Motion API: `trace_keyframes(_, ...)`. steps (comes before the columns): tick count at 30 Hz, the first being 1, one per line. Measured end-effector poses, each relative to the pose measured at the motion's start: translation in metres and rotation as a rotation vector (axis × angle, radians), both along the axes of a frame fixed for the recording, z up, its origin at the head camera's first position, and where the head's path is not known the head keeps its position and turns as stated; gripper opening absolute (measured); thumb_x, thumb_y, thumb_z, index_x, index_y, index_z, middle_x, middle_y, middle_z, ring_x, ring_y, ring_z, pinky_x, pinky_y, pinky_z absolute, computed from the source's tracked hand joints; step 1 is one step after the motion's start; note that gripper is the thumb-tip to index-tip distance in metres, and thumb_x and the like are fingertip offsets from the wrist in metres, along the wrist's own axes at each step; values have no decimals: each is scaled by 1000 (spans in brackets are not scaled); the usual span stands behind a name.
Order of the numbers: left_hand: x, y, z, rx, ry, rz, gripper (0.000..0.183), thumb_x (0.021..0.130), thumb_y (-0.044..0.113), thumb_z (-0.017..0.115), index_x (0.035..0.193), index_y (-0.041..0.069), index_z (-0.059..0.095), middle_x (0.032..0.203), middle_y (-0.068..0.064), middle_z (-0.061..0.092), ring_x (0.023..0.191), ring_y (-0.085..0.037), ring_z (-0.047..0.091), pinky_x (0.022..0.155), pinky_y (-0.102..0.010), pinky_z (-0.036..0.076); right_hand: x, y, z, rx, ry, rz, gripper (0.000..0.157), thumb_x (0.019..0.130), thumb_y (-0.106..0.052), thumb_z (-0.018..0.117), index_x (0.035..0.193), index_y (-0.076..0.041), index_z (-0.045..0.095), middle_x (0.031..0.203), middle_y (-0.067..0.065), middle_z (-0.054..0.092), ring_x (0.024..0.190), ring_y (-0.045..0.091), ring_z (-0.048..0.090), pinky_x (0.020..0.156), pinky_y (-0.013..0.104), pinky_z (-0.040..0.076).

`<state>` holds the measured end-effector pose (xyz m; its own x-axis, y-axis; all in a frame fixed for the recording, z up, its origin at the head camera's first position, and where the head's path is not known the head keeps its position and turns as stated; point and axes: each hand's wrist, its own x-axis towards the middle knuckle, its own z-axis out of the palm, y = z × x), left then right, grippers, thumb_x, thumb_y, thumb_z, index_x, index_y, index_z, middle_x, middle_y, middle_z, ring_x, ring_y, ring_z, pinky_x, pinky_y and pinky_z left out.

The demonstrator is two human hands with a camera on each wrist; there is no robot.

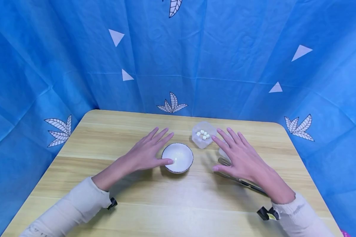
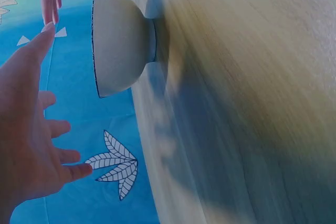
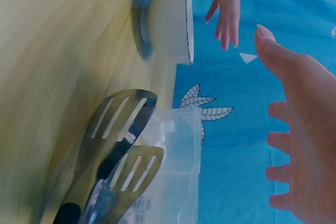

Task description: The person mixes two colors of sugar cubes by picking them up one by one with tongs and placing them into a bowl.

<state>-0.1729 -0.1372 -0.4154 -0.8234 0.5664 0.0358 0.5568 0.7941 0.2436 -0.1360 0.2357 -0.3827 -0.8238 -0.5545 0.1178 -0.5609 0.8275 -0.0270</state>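
A: What filled the scene, starting at the left?

B: A blue curtain (image 1: 32,65) printed with leaves and triangles hung around a wood-grain table (image 1: 166,210). A person in pale sleeves reached in, and the left hand (image 1: 145,153) hovered palm down, fingers spread, grasping nothing.

A: Near what?

B: A white bowl (image 1: 181,154) with a dark rim. It stood upright on the table near the middle, the thumb above its left edge without touching.

A: Moving right?

B: A translucent container (image 1: 197,142) sat beyond the bowl with small white cubes (image 1: 204,137) inside. A 2nd container (image 1: 222,152) stood beside it, mostly hidden from the head camera.

A: And at the right?

B: Metal tongs (image 3: 97,153), showing 2 slotted heads, lay slantwise near the containers, heads toward the bowl. Above them floated the right hand (image 1: 241,159), also free of any object, its fingers fanned and its thumb pointing toward the bowl.
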Motion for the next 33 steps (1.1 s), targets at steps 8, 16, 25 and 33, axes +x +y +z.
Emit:
trace_keyframes(8, 0, -2, -1, 36, -27, 20, 98, 89, 80, 55, 166, 41, 10, 176, 3, 11, 161, -41, 17, 124, -73, 28, 4, 5, -4, -18, -10, -17, 104, 85, -80, 61, 166, -25, 26, 175, 8, 20, 161, 42, 15, 129, 68, 21)
trace_keyframes(16, 0, -5, -6, 78, -40, 9, 97, 90, 75, 60, 167, 33, 18, 176, -2, 18, 158, -44, 25, 126, -69, 29, 8, 16, -8, -27, -16, -50, 106, 85, -78, 64, 166, -22, 24, 175, 10, 20, 160, 43, 16, 129, 68, 21)
trace_keyframes(25, 2, -7, -11, 149, -111, 25, 95, 91, 72, 62, 166, 31, 20, 175, -3, 21, 156, -43, 29, 125, -68, 32, 11, 26, -9, -29, -6, -61, 107, 85, -76, 66, 167, -21, 23, 174, 11, 21, 160, 43, 18, 128, 68, 23)
trace_keyframes(33, 4, -8, -17, 205, -168, 31, 90, 94, 68, 61, 166, 30, 24, 175, -2, 20, 157, -44, 28, 121, -72, 35, 17, 35, -13, -44, 13, -84, 106, 84, -74, 68, 165, -20, 27, 173, 12, 25, 158, 42, 23, 126, 67, 27)
